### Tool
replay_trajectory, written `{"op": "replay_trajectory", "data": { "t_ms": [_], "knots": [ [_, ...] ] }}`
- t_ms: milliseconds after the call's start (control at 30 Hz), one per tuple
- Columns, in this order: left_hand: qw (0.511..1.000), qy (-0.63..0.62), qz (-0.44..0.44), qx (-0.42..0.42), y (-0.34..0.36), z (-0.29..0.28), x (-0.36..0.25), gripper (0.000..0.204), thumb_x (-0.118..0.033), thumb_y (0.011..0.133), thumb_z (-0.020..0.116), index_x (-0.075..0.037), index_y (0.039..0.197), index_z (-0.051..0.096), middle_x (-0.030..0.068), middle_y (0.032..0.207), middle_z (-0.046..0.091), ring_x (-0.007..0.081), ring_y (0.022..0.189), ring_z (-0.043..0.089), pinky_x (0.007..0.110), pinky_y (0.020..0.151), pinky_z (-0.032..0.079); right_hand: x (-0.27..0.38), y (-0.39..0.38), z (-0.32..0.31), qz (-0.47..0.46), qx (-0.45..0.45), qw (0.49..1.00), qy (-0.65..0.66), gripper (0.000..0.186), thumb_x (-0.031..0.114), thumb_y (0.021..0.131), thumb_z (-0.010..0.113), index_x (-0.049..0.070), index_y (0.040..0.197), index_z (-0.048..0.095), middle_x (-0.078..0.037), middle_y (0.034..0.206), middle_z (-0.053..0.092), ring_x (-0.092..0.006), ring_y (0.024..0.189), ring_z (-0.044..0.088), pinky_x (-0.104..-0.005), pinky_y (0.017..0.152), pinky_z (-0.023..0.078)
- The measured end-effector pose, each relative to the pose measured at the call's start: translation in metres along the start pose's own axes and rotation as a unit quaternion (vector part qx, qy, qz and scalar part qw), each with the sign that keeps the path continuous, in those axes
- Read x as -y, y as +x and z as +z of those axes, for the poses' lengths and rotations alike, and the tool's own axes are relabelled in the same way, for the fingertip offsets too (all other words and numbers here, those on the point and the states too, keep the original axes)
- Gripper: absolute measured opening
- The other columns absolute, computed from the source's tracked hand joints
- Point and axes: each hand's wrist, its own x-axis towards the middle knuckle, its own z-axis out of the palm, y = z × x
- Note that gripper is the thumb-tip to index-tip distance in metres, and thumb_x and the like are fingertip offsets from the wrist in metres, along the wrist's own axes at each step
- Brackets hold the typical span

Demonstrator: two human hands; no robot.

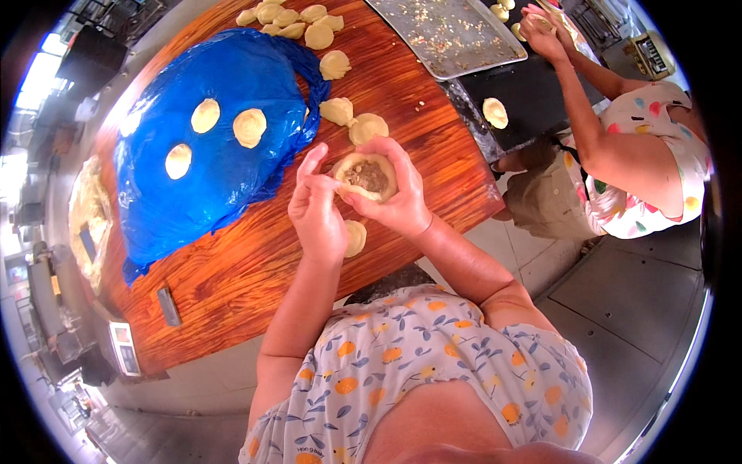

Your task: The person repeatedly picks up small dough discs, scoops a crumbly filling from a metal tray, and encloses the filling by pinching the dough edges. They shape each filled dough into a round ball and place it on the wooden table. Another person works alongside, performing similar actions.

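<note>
A filled dough wrapper [366,177] sits cupped in my right hand [402,193], its brownish, crumbly filling showing through the open top. Thumb and fingers of that hand curl round the dough's right side. At its left rim, my left hand [318,213] pinches the edge between thumb and forefinger, the other fingers raised. Just beyond my hands lie flat dough rounds [369,128] on the wooden table [232,271]. Another dough round [355,238] is partly hidden below my hands.
Blue plastic sheeting [224,77] covers a large mound at left, with three dough rounds [249,127] on it. More dough pieces [313,14] lie at the far edge. A crumb-strewn metal tray [456,35] is at upper right. A co-worker [634,155] handles dough there.
</note>
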Motion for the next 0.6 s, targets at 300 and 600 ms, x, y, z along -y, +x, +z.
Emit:
{"op": "replay_trajectory", "data": {
  "t_ms": [300,600],
  "knots": [
    [0.909,-0.265,-0.323,-0.009,-0.002,-0.007,0.004,0.058,-0.051,0.103,0.030,-0.004,0.129,0.049,0.0132,0.129,0.054,0.0259,0.121,0.053,0.041,0.103,0.043,0.005,0.004,-0.001,-0.062,0.158,0.982,-0.080,0.085,0.027,0.061,0.090,0.003,0.131,0.047,-0.014,0.122,0.057,-0.0315,0.114,0.056,-0.0399,0.098,0.045],
    [0.952,-0.049,-0.276,0.123,-0.004,-0.002,-0.006,0.066,-0.058,0.099,0.037,0.000,0.128,0.049,0.0090,0.121,0.056,0.0192,0.111,0.057,0.035,0.093,0.049,-0.003,0.004,-0.005,-0.104,0.192,0.975,-0.052,0.070,0.025,0.062,0.084,-0.001,0.120,0.056,-0.021,0.121,0.060,-0.0388,0.114,0.057,-0.0454,0.099,0.045]
  ]
}}
